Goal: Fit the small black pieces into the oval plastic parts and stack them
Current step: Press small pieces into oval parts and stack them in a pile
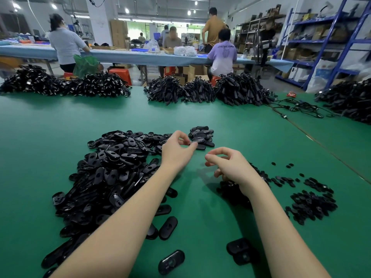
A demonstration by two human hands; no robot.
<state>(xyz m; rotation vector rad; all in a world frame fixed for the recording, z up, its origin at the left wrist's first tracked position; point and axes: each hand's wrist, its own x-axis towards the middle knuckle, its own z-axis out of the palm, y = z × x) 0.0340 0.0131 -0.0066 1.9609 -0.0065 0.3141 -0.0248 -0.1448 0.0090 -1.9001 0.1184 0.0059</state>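
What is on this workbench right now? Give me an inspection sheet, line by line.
Surface: green mat covering the table.
Job's things: big heap of oval plastic parts at left; small black pieces scattered at right; small finished stack beyond the hands.
Clutter: loose oval parts near the forearms; red item far right.
Hands: left hand reaches at the stack's edge, fingers curled, whether it holds a part is unclear; right hand curled over the small pieces, grip unclear.
Cables: bundled black cord piles along the far edge; loose cord at right.
Surroundings: seated workers at a blue table; blue shelving at right.
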